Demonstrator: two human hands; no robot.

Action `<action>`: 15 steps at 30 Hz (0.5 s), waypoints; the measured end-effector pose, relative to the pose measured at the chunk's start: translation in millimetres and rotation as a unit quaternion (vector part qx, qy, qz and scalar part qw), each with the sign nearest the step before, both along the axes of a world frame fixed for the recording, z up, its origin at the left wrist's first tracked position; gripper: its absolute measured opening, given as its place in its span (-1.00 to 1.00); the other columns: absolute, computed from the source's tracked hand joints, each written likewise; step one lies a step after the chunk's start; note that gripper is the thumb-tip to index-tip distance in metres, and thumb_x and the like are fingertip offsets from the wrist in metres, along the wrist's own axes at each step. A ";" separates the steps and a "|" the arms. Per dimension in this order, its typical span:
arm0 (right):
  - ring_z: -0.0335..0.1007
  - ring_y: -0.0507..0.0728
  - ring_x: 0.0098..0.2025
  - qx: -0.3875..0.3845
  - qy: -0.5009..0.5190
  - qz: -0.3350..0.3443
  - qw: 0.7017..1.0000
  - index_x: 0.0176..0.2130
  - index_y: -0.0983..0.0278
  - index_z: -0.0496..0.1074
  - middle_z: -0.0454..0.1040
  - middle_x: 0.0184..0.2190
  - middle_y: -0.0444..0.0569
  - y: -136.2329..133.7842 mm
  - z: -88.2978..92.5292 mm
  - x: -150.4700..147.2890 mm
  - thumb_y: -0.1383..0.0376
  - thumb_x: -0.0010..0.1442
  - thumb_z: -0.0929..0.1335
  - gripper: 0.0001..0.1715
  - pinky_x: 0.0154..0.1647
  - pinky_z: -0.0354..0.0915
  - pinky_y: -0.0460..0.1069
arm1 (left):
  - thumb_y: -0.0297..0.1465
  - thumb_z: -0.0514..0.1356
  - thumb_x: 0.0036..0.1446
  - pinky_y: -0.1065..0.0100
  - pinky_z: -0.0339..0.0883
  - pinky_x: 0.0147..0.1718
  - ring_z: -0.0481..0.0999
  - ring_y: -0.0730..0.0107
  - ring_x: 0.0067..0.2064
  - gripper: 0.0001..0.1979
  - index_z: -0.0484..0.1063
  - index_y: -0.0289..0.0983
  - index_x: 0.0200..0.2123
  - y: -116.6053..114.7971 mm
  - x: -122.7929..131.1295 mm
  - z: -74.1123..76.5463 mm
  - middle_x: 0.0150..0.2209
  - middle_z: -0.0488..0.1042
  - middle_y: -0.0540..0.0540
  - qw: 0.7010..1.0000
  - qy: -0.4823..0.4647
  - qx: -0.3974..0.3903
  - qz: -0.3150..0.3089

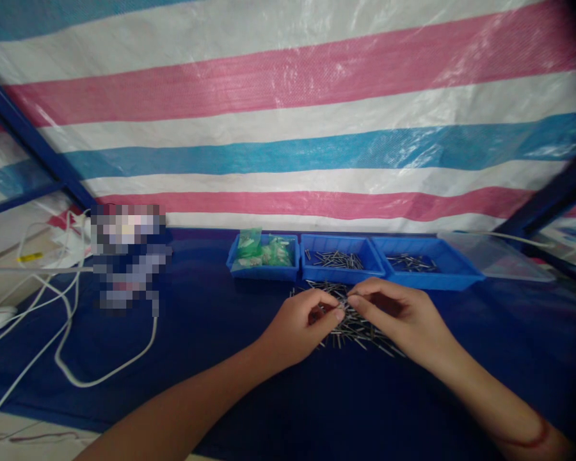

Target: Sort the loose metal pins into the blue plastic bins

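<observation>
My left hand is closed in a pinch, thumb against forefinger, over a heap of thin metal pins on the dark blue tabletop. Facing it, my right hand pinches too, its fingertips close to the left ones. Whatever sits between the fingertips is too small and blurred to name. Just behind the heap stand two blue bins, the middle bin and the right bin, each with similar metal pins inside. A left bin holds green-tinted plastic bags.
White cables loop over the table's left side beside a blurred-out patch. A clear plastic sheet or lid lies right of the bins. Behind rises a striped tarp, with dark blue frame posts at the sides.
</observation>
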State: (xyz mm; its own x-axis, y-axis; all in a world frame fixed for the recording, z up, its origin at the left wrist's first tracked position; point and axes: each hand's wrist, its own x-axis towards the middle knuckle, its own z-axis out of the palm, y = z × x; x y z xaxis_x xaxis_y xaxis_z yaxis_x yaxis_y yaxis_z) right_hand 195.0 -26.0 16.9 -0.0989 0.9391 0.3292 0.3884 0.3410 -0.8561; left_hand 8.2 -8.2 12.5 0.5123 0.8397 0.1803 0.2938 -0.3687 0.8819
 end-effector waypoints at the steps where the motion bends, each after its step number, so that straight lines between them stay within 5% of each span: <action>1: 0.43 0.11 -0.36 -0.002 0.002 -0.002 1.000 -0.38 0.23 0.47 0.51 -0.40 -0.05 -0.4 -0.1 -0.2 0.15 0.13 0.37 -0.80 -0.37 0.36 -0.03 | -0.31 0.14 0.18 0.49 0.20 -0.43 0.32 0.53 -0.45 -0.80 0.46 -0.34 -0.28 0.4 -0.1 -0.1 -0.43 0.42 0.01 1.000 0.001 -0.002 -0.005; 6: 0.44 0.12 -0.35 0.002 0.009 0.000 1.000 -0.37 0.23 0.47 0.52 -0.40 -0.04 -1.7 1.0 0.3 0.16 0.14 0.37 -0.81 -0.37 0.37 -0.02 | -0.30 0.12 0.20 0.48 0.20 -0.44 0.33 0.53 -0.45 -0.78 0.48 -0.34 -0.28 1.0 -0.7 1.8 -0.41 0.44 -0.02 1.000 0.007 0.002 -0.011; 15: 0.41 0.11 -0.34 0.043 -0.101 0.046 0.993 -0.26 0.21 0.45 0.50 -0.36 -0.03 -1.3 5.4 2.4 0.19 0.24 0.28 -0.81 -0.32 0.35 0.00 | -0.32 0.15 0.17 0.47 0.24 -0.39 0.36 0.49 -0.40 -0.84 0.41 -0.31 -0.30 0.9 -0.3 1.6 -0.37 0.44 -0.02 0.996 -0.026 0.040 0.081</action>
